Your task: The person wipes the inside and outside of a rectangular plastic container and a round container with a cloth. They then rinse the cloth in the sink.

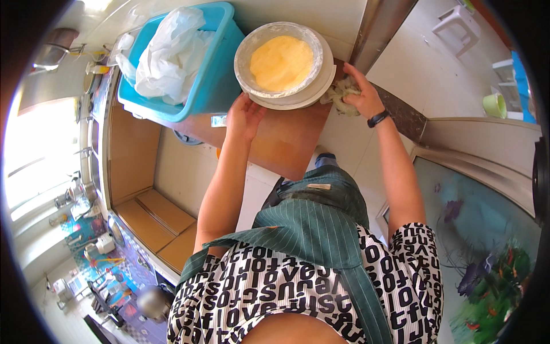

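A round metal bowl (pixel 317 56) holding a yellow, floury mass (pixel 281 63) sits on a wider white round container (pixel 296 102) at the far end of a brown tabletop (pixel 281 137). My left hand (pixel 245 117) is at the near left edge of the white container, palm up with fingers partly spread; whether it bears any weight cannot be told. To the right, my right hand (pixel 364 95) holds a crumpled, pale, stained cloth (pixel 343 96) between thumb and fingers, just beside the container and over the table's right edge.
A turquoise plastic tub (pixel 215 86) with white plastic bags (pixel 172 56) stands left of the bowl. A small packet (pixel 218 121) lies near my left wrist. A door frame (pixel 374 38) rises at the right, with a plastic stool (pixel 459 26) beyond. Cardboard (pixel 165 215) lies at the lower left.
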`<state>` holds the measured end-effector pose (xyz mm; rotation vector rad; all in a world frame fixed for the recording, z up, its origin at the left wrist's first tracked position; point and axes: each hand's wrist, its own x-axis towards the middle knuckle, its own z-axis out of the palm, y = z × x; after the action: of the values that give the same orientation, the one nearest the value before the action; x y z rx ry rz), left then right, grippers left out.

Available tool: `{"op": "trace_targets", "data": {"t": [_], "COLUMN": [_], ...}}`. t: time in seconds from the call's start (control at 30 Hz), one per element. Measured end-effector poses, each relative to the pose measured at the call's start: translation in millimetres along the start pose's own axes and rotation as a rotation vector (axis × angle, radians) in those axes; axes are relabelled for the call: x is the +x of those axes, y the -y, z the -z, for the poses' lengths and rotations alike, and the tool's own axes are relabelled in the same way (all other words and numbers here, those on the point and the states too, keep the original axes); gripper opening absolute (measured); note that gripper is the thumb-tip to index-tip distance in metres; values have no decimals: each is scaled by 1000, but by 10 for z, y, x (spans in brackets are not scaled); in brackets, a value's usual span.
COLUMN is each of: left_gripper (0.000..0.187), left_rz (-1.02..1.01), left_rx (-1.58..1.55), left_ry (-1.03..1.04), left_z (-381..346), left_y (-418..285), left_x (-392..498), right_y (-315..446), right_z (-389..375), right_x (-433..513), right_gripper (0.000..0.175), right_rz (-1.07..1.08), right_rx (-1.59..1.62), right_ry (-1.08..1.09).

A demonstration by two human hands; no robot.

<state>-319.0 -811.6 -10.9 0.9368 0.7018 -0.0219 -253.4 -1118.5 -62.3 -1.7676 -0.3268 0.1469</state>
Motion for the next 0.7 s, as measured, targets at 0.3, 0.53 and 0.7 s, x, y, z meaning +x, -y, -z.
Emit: {"op": "trace_targets", "data": {"t": [0.3, 0.53, 0.7], "left_gripper": [29, 37, 42], "left_rz": [-12, -59, -117], "left_rx": [-130, -227, -255], "left_ry": [55, 58, -23], "left_z": [32, 335, 875], "left_y": [123, 400, 404], "left_x": [186, -393, -760], "right_y": [316, 372, 475], "right_z": [60, -70, -357], "right_x": [449, 248, -146], "right_gripper": [74, 70, 73], "right_rz": [-220, -236, -179], "right_rx": [338, 449, 405], "right_ry": [276, 400, 549]}}
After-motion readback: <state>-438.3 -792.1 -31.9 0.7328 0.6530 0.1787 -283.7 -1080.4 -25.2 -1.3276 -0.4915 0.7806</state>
